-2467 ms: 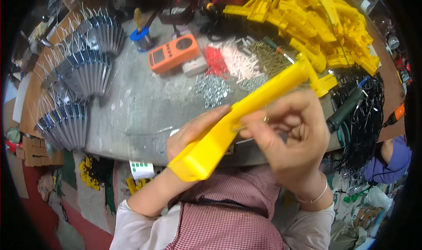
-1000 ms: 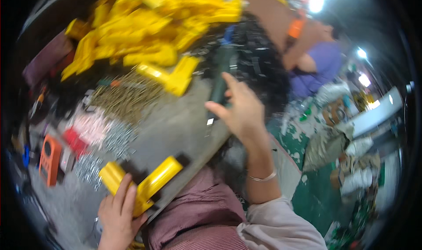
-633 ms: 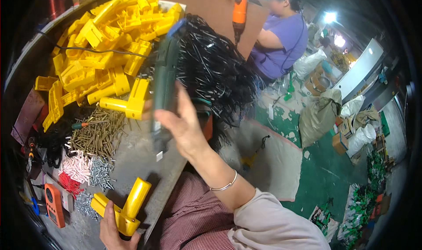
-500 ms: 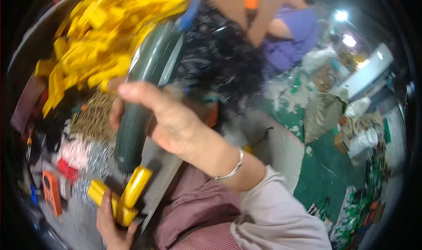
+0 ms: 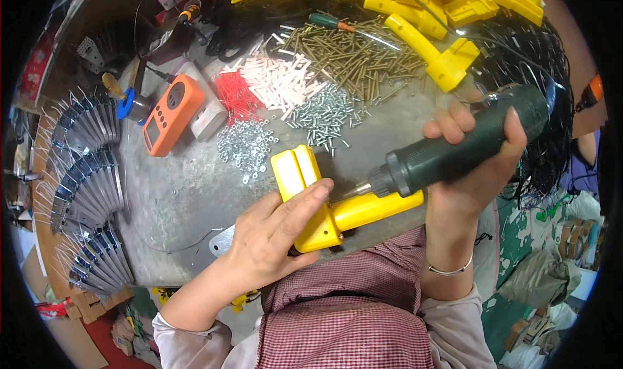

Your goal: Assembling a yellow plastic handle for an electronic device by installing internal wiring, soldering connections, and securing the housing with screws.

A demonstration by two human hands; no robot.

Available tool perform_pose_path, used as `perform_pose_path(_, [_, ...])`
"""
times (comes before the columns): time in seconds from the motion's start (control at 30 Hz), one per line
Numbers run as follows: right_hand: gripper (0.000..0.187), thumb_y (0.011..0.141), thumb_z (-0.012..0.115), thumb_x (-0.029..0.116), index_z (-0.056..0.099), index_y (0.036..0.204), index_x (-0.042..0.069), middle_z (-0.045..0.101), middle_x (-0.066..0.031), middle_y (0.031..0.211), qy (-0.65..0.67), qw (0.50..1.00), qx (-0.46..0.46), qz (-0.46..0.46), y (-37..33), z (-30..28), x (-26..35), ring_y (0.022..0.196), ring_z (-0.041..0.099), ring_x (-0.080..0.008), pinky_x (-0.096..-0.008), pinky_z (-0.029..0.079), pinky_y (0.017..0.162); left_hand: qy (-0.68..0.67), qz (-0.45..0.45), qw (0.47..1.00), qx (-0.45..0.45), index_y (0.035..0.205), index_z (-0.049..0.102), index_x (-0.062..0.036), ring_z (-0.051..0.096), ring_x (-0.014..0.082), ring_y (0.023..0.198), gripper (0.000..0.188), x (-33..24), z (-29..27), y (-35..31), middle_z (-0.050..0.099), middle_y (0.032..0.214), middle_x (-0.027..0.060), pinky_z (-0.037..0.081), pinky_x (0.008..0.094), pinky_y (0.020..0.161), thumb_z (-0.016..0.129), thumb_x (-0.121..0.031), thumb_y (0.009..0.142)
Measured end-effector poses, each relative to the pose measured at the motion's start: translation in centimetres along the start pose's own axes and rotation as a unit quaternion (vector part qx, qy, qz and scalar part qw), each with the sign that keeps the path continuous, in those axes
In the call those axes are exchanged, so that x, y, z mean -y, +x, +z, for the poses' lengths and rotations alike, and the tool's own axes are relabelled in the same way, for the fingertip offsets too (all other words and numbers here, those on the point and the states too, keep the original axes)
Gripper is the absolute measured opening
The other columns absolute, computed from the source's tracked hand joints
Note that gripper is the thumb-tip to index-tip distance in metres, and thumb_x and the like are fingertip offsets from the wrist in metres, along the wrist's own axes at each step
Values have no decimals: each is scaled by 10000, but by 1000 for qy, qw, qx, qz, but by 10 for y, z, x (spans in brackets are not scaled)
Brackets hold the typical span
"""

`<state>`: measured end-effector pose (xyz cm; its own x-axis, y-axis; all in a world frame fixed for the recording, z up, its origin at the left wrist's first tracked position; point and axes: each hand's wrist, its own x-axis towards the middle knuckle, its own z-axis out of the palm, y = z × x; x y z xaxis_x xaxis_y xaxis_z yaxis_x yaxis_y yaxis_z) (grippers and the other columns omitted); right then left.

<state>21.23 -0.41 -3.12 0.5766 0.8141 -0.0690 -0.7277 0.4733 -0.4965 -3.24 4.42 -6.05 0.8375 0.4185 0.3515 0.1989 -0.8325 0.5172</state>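
My left hand [image 5: 269, 239] grips a yellow plastic casing [image 5: 373, 211] near the table's front edge, its fingers lying across the casing's block-shaped end. The round handle of the casing points right. In my right hand [image 5: 477, 155] is a dark green electric screwdriver [image 5: 448, 148], tilted with its bit toward the left. The bit's tip is close to my left fingertips, just above the casing; whether it touches a screw cannot be seen. A flat metal blade with a hole [image 5: 222, 241] shows beside my left hand, partly hidden by it.
Short silver screws [image 5: 324, 117], nuts [image 5: 245, 145], long brass-coloured screws [image 5: 357, 54], pink-white sleeves [image 5: 276, 77] and red pieces [image 5: 239, 96] lie in piles. An orange meter [image 5: 172, 115] and fanned metal blades with wires [image 5: 91, 187] are left. Yellow casings [image 5: 422, 12] and black cords [image 5: 529, 51] lie behind.
My view has swung to the left and down onto the table. The electric screwdriver has come down from upright to a slant beside the yellow casing, which my left hand still holds.
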Motion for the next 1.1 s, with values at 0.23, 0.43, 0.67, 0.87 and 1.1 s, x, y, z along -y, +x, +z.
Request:
perform_pose_path(0.23, [413, 871, 507, 476, 537, 1021, 93, 497, -11, 721, 11, 1000, 27, 7, 3, -12, 2, 650, 484, -145, -349, 410, 739, -8, 0, 1000, 7, 1415, 349, -46, 557, 244, 722, 1080, 5, 1, 2, 516, 1372, 124, 497, 325, 620, 835, -113, 453])
perform_pose_path(0.43, [401, 873, 513, 462, 535, 1016, 88, 456, -5, 731, 38, 999, 25, 4, 4, -21, 0, 659, 436, -136, -332, 392, 741, -6, 14, 1000, 17, 1420, 341, -45, 523, 237, 677, 1074, 5, 1, 1, 499, 1389, 139, 490, 319, 606, 837, -133, 471])
perform_pose_path(0.67, [397, 877, 525, 454, 529, 1020, 83, 453, -5, 747, 52, 998, -1, 31, 1, -25, -10, 683, 447, -135, -333, 398, 764, 9, -17, 999, 36, 1433, 325, -74, 568, 267, 786, 1081, -4, -4, 0, 514, 1375, 116, 502, 334, 668, 837, -138, 484])
perform_pose_path(0.87, [359, 927, 535, 305, 442, 1121, 19, 417, -28, 807, 39, 997, 71, 9, 2, -25, -9, 760, 459, -137, -320, 431, 829, -33, -112, 992, 44, 1452, 276, -56, 571, 383, 1049, 1043, -9, -29, 6, 305, 1478, 243, 512, 393, 876, 779, -492, 650])
perform_pose_path(1.1, [357, 937, 512, 308, 435, 1125, 15, 429, -32, 825, -6, 997, 73, -2, 0, -28, -14, 781, 485, -132, -318, 448, 841, 290, -95, 952, -26, 917, 664, -37, 609, 233, 807, 237, 38, -50, -20, 630, 874, 50, 508, 322, 664, 664, -63, 682])
